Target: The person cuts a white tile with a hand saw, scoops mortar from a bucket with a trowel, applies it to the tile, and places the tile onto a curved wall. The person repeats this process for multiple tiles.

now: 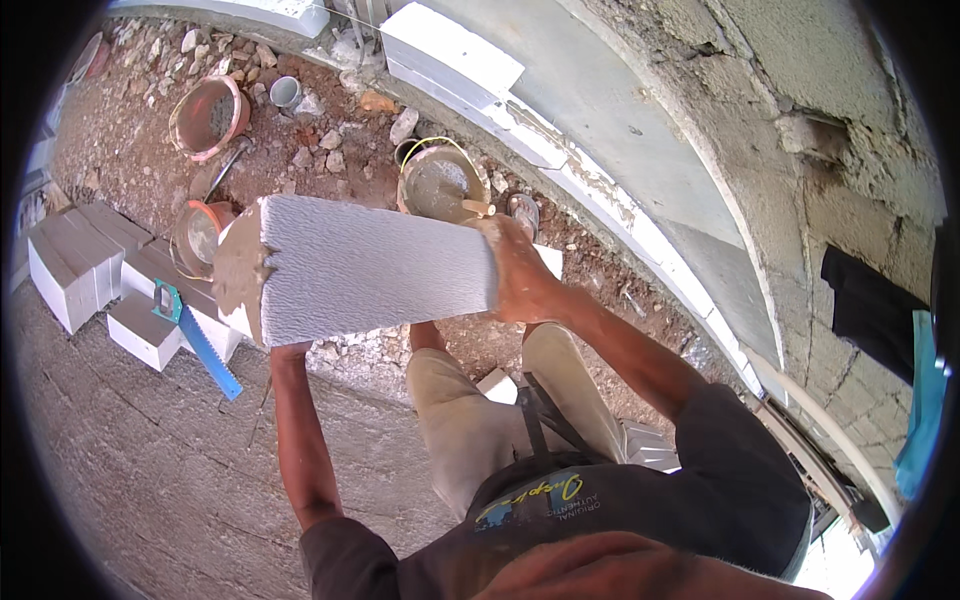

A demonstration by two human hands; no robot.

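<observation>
A long white aerated concrete block (380, 265) is held up in front of me, lying roughly crosswise. Wet grey-brown mortar (240, 270) coats its left end. My right hand (522, 268) grips the block's right end. Under the left end, my left hand (291, 351) supports it from below; its fingers are hidden by the block. Just beyond the block stands a bucket of mortar (438, 185) with a yellow handle, and a tool's wooden handle (479, 207) shows at its rim.
White blocks (70, 290) are stacked at left, with a blue handsaw (205, 345) on them. Reddish tubs (212, 118), a small grey cup (285, 92), a hammer-like tool (228, 167) and rubble lie ahead. A low white block course (580, 175) runs along the rough wall (800, 60) at right.
</observation>
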